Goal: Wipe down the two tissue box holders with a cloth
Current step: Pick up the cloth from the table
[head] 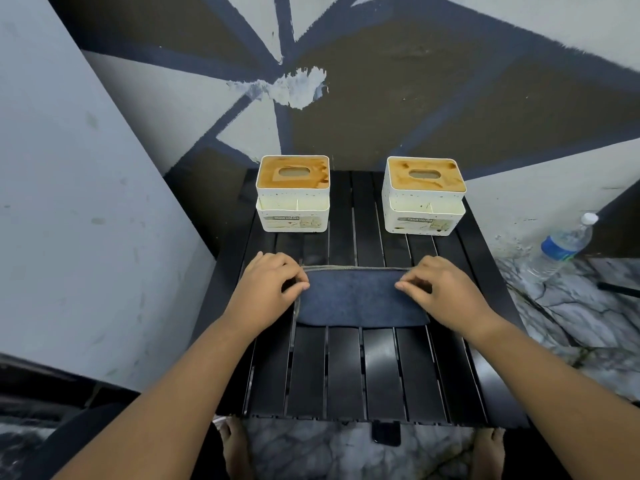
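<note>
Since both holders look dirty and the cloth (360, 299) lies flat on the table (346, 372), I judge that the wiping has not begun. The cloth is dark blue, soft and fuzzy, and seems folded, with a thin pale hem along its far side. It sits in the middle of the table, nearer the front edge than the holders are, and well apart from them. My left hand (266, 285) pinches the cloth's left end with curled fingers and thumb, and my right hand (446, 292) pinches the right end the same way. The left holder (292, 195) stands near the back left corner and the right holder (424, 199) near the back right corner, with a gap of bare slats between them. Each is a white box with a brown top that has an oval hole in it, and a small open tray on the front with a label. The brown tops look smeared and patchy, darker at the rims. I see dark specks on the white sides, more on the right holder. So nothing is done yet, I think: both tops, sides and front trays need a wipe. A water bottle (564, 244) stands on the floor past the right edge.
</note>
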Motion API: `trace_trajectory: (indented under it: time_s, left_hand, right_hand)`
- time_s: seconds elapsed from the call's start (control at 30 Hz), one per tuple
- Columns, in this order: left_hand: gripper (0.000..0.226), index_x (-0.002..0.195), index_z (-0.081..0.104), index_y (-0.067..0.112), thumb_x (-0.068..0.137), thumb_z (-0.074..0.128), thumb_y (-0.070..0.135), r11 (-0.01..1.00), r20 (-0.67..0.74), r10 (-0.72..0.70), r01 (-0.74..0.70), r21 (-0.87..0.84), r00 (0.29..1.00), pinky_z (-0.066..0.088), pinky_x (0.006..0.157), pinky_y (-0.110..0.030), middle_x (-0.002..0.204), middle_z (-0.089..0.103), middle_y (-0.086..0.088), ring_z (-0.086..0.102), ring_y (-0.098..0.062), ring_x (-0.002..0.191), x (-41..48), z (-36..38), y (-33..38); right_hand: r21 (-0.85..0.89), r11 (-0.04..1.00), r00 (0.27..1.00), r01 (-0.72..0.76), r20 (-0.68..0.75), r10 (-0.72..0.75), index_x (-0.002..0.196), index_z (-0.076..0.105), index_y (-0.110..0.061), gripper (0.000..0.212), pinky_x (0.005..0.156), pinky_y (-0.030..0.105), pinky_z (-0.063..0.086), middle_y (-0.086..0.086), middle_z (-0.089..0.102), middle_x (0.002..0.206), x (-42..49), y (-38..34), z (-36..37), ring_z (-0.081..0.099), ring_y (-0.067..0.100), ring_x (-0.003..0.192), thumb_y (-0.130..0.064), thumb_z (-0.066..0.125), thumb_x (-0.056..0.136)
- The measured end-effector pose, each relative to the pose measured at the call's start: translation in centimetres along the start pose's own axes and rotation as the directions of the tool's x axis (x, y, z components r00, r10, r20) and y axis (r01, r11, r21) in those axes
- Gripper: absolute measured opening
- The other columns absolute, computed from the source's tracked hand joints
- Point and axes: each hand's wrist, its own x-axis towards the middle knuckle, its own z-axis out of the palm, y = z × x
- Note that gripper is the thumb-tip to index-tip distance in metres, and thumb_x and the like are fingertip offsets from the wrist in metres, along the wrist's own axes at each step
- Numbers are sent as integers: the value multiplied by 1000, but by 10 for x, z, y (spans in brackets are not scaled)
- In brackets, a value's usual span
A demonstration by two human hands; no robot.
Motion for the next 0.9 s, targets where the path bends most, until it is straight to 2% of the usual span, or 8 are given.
trace_trajectory:
  time_s: [0.1,0.17,0.23,0.43,0.5,0.6,0.73,0.9]
  left_hand:
    - [6,91,77,36,95,81,38,999,39,24,-23,-24,999,34,124,-43,102,64,21,54,-1,101,-16,-5,7]
    - [8,93,77,39,94,80,47,999,98,11,-7,-38,995,19,130,-38,102,64,23,56,0,107,-26,-7,11]
    - [14,97,78,41,91,81,53,1000,149,16,-12,-25,989,13,131,-36,105,64,25,56,2,112,-35,-7,14]
    - [12,105,79,39,94,82,42,998,207,16,-27,53,978,15,134,-45,109,64,26,54,0,120,-43,-7,20]
    - [8,104,79,40,96,81,40,998,208,16,-27,52,978,15,134,-45,109,64,26,54,0,120,-42,-8,21]
    - [2,99,78,39,97,79,38,998,196,35,-45,48,980,17,134,-45,106,64,25,54,-1,116,-39,-8,21]
    - [3,96,77,37,97,79,35,999,120,45,-47,19,992,19,132,-42,104,65,23,58,-2,110,-27,-10,19]
    - [5,95,75,37,99,76,34,1000,62,15,-17,23,998,32,127,-50,107,66,20,61,-8,107,-3,-11,12]
  right_hand:
    - [27,999,999,-28,35,27,84,78,-32,10,82,29,50,-16,61,84,-18,-7,-7,58,7,90,-36,83,92]
    - [42,998,997,-51,67,48,83,78,-36,10,82,30,52,-16,62,84,-30,-10,-10,59,4,92,-37,85,90]
    - [20,999,993,-29,113,26,86,79,-36,8,84,28,52,-18,62,87,-40,-11,-12,59,3,94,-39,86,89]
    - [-56,998,981,37,194,-25,112,83,-29,24,93,25,50,-22,58,98,-49,-1,-13,56,3,101,-37,87,89]
    - [-58,996,979,69,198,-56,112,84,-28,23,91,23,50,-21,58,96,-49,-1,-14,57,3,98,-33,87,90]
    - [-57,994,979,90,188,-78,108,85,-29,14,89,26,54,-22,60,95,-47,-2,-15,59,1,96,-29,82,95]
    - [-3,999,990,36,136,-35,106,84,-28,11,88,25,54,-21,64,95,-37,-1,-18,61,1,94,-28,76,98]
    - [19,1000,998,-20,61,18,109,83,-27,12,87,32,56,-17,68,95,-12,2,-18,65,6,95,-26,76,99]
